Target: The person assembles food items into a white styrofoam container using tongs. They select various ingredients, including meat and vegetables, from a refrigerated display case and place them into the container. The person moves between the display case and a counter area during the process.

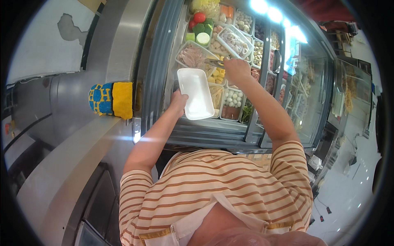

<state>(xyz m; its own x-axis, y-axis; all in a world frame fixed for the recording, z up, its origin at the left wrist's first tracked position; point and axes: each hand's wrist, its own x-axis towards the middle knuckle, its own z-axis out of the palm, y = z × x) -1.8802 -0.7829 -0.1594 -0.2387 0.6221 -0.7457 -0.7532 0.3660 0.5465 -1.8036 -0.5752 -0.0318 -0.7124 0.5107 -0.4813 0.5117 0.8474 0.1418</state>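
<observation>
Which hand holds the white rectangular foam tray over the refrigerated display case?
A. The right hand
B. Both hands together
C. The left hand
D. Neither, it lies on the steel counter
C: the left hand grips the white rectangular foam tray by its near edge, while the right hand holds metal tongs over the food containers.
</observation>
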